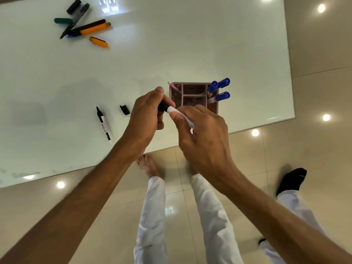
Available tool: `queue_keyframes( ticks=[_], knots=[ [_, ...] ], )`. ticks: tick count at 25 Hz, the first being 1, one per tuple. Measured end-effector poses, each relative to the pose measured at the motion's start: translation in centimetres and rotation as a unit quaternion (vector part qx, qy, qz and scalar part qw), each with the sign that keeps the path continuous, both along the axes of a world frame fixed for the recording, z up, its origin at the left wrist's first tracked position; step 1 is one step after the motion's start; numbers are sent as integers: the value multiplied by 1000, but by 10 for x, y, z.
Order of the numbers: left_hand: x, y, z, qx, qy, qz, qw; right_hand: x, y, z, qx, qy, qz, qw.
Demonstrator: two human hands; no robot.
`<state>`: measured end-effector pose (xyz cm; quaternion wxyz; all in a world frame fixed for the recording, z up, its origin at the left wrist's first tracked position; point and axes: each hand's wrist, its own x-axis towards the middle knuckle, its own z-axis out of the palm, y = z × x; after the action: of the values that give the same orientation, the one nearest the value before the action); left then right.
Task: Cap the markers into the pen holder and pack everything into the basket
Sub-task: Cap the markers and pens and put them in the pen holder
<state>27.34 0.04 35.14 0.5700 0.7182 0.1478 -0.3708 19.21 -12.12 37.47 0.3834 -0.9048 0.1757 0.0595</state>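
Both hands meet over the table's near edge, just in front of the pinkish-brown pen holder [192, 96]. My left hand [146, 119] grips a black cap [163, 106], which sits on the end of a white marker [178, 113]. My right hand [202, 134] holds the marker's barrel. The holder has several compartments, with two blue-capped markers [222, 89] leaning out of its right side and a pink pen [173, 86] at its left. An uncapped black-and-white marker [104, 125] and a loose black cap [124, 109] lie to the left.
At the far left of the white table [171, 54] lie an orange marker [93, 29], an orange cap [98, 42], a green marker [76, 18], a green cap [62, 20] and a black cap [74, 6]. Another person's socked foot [291, 181] stands at the right.
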Motion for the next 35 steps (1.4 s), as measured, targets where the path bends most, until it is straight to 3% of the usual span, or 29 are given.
queue_keyframes(
  ticks=[2,4,7,10,18,22,27,31,35],
  knots=[
    [7,9,-5,45,-21,-84,995,6,-13,-10,2,37,48,998],
    [16,22,-11,65,-40,-123,989,13,-32,-16,-20,55,32,998],
    [36,49,-20,97,-22,16,995,28,-54,-16,0,41,-104,994],
    [46,83,-21,99,1,116,988,43,-65,-17,11,57,-133,989],
    [31,137,-32,103,35,141,984,76,-51,-47,-37,107,-44,993],
    [25,152,-41,126,32,137,982,72,-41,-40,-46,75,-38,995],
    [12,174,-55,192,17,166,967,51,9,-18,-30,28,-21,999],
    [7,195,-64,204,31,204,957,32,88,-42,20,148,88,985],
    [15,212,-66,164,58,215,961,46,161,-90,15,218,106,970]
  ],
)
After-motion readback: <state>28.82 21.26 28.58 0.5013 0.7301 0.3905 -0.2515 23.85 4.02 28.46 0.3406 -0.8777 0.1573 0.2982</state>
